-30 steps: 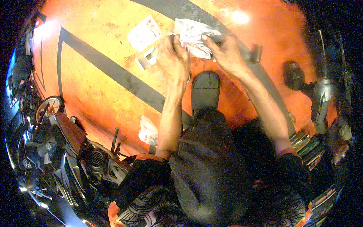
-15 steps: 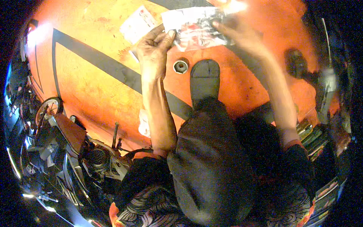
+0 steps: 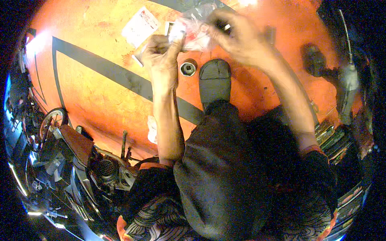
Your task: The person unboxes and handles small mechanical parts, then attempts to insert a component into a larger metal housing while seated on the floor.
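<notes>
Above the orange floor, a crinkled clear plastic packet [image 3: 196, 31] with red and white showing through it spans between my hands. My left hand [image 3: 163, 54] pinches its left end between thumb and fingers. At its right end my right hand [image 3: 243, 38] has curled, slightly blurred fingers closed on the plastic. A small bright white spot shows by the right fingers; I cannot make out what it is. Below the packet, a round metal socket with a hexagonal opening [image 3: 187, 69] stands on the floor. A flat white packet with red print [image 3: 140, 26] lies beyond my left hand.
My dark shoe [image 3: 215, 78] is right of the socket. A motorcycle [image 3: 94, 160] stands at the lower left. Another dark shoe-like shape [image 3: 313, 60] is at the right. A white scrap [image 3: 152, 129] lies beside my left forearm. Dark stripes [image 3: 108, 72] cross the orange floor.
The packet, spread wide and flat before, is now bunched and narrower. My right hand has come left and its fingers have curled in. My left hand keeps its hold.
</notes>
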The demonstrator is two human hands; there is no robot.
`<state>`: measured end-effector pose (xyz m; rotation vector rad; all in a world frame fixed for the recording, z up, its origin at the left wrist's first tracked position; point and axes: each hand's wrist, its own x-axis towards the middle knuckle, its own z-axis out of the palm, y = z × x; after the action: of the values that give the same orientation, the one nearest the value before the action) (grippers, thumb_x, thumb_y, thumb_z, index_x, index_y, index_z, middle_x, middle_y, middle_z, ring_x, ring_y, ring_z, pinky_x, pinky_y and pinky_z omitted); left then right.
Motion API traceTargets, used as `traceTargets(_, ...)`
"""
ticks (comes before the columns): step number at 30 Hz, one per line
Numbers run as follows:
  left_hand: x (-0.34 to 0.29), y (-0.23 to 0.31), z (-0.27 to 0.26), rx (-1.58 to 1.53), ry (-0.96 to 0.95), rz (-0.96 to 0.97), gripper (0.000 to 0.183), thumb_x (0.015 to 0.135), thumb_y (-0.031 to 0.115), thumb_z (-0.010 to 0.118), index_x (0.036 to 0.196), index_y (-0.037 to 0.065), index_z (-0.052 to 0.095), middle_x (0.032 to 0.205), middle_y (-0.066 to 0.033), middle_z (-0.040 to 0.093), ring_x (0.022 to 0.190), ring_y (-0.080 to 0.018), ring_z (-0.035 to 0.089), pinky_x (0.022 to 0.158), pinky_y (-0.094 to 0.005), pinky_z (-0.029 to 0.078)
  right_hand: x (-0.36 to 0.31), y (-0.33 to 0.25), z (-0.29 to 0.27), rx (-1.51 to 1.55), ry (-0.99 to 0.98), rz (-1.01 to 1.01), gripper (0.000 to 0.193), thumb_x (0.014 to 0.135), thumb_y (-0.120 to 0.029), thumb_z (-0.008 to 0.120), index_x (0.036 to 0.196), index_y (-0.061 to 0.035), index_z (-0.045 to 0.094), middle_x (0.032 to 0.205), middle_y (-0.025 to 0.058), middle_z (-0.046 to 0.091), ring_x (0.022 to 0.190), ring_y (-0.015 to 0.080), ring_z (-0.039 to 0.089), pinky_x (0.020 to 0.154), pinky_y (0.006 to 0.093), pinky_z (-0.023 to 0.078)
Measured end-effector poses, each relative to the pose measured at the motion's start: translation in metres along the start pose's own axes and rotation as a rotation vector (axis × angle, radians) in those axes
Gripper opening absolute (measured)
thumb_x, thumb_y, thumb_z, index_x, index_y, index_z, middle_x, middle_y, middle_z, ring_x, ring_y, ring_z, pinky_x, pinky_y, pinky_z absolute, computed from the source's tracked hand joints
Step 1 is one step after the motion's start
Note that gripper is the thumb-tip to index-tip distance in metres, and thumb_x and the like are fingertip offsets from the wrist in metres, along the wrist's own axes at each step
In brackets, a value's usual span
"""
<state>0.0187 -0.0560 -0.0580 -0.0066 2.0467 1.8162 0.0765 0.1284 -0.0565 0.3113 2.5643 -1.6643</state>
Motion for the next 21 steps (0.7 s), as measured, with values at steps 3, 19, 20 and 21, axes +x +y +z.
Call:
traceTargets(3,-0.007,0.003,0.008,0.368,0.236,0.187,0.015,0.072,0.002,0.068,0.073,0.001,0.053,0.064,-0.0039,0.058,0.058,-0.0088,0.053,0.053,-0.0223,0.044,-0.001,0.002,0.004,-0.427,0.190,-0.233,0.016,0.084,-0.016,0.062,0.087,-0.0008,0.056,0.080,0.0138,0.058,0.073,0.0293,0.060,0.065,0.0384,0.049)
traceTargets(19,-0.018,0.003,0.019,0.320,0.206,0.082,0.043,0.094,0.029,0.052,0.121,-0.003,0.048,0.105,-0.0134,0.056,0.090,-0.0160,0.053,0.079,-0.0301,0.045,-0.005,0.014,0.017,1.041,-0.151,0.306,0.037,0.093,-0.025,0.052,0.117,0.0022,0.055,0.107,0.0104,0.064,0.094,0.0202,0.063,0.080,0.0293,0.053)
traceTargets(20,-0.016,0.003,0.012,0.156,0.147,-0.077,0.044,0.094,0.030,0.052,0.120,-0.004,0.049,0.099,-0.0118,0.058,0.087,-0.0155,0.054,0.077,-0.0293,0.045,-0.006,0.007,0.013,1.092,-0.129,0.398,0.037,0.093,-0.024,0.052,0.120,0.0019,0.053,0.111,0.0102,0.062,0.099,0.0190,0.061,0.086,0.0313,0.052)
traceTargets(21,-0.017,0.003,0.010,-0.099,0.105,-0.156,0.040,0.094,0.030,0.053,0.114,-0.004,0.054,0.088,-0.0089,0.060,0.079,-0.0148,0.055,0.073,-0.0288,0.045,-0.005,0.008,0.012,1.099,-0.173,0.364,0.037,0.093,-0.023,0.051,0.120,0.0016,0.053,0.111,0.0100,0.062,0.100,0.0189,0.061,0.087,0.0316,0.051)
